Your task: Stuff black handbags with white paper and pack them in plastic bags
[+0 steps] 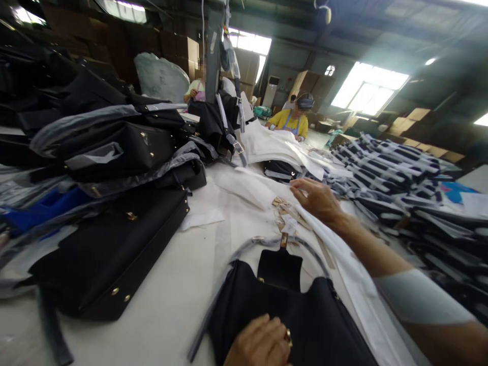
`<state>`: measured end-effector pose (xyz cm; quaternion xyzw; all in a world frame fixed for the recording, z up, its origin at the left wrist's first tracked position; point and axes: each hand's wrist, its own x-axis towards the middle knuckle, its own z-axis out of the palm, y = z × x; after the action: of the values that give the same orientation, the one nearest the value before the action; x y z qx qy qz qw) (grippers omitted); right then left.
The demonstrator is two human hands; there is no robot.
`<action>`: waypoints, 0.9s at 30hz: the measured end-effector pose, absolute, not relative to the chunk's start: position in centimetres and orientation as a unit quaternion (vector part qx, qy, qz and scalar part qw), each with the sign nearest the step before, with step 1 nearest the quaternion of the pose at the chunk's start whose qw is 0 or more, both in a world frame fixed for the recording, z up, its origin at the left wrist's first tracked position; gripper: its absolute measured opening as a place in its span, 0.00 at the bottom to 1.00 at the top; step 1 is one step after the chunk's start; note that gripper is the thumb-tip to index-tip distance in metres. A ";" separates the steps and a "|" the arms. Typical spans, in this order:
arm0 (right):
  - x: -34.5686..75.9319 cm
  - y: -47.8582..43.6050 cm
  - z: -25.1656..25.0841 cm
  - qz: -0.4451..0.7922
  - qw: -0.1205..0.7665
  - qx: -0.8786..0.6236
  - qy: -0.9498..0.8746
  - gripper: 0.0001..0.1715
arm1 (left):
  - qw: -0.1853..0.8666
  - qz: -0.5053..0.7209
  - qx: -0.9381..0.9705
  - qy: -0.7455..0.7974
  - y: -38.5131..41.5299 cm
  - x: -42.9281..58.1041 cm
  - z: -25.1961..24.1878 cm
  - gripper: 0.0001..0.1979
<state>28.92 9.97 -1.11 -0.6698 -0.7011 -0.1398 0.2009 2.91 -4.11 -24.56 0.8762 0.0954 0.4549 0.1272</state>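
Note:
A black bag point(312, 320) lies on the white-covered table point(198, 269) in front of me, its flap tab raised and its wrapped handle arched behind. My left hand point(263, 343) rests on the bag beside a gold clasp point(287, 337), fingers bent close together; whether they grip anything is hidden. Further off, my right hand point(314, 198) reaches over the table's right side, thumb and forefinger near each other beside white sheeting. Any small item between those fingers is too small to tell. Tan strips and a white tag point(290, 223) lie between that hand and the bag.
Black bags point(125, 244) with wrapped straps are piled on the left. On the right stand stacks of wrapped dark pieces point(389, 168). White sheets point(274, 145) lie further back. A person in yellow point(292, 122) and another person point(196, 90) are beyond the table.

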 end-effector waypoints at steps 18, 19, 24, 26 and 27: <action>18.0 -14.6 -8.4 0.100 -0.004 -0.636 -0.765 0.28 | 0.095 0.125 0.976 0.152 -5.5 -1.1 -15.9 0.15; 17.9 -14.1 -8.0 0.107 -0.018 -0.631 -0.768 0.25 | 0.094 0.131 0.973 0.166 -5.7 -1.4 -15.7 0.14; 17.9 -12.9 -8.0 0.129 0.000 -0.627 -0.769 0.24 | 0.073 0.182 0.965 0.175 -6.0 -2.4 -15.8 0.10; 17.9 -13.0 -8.8 0.131 0.042 -0.632 -0.763 0.22 | 0.076 0.187 0.965 0.168 -5.8 -2.6 -16.0 0.08; 17.8 -13.2 -9.3 0.130 0.063 -0.634 -0.760 0.22 | 0.080 0.187 0.965 0.164 -5.7 -2.6 -16.1 0.07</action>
<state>17.83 -13.17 -9.35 -0.6342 -0.7596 0.1297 0.0630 -2.63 -5.72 -16.10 0.9652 0.1644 0.1870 0.0795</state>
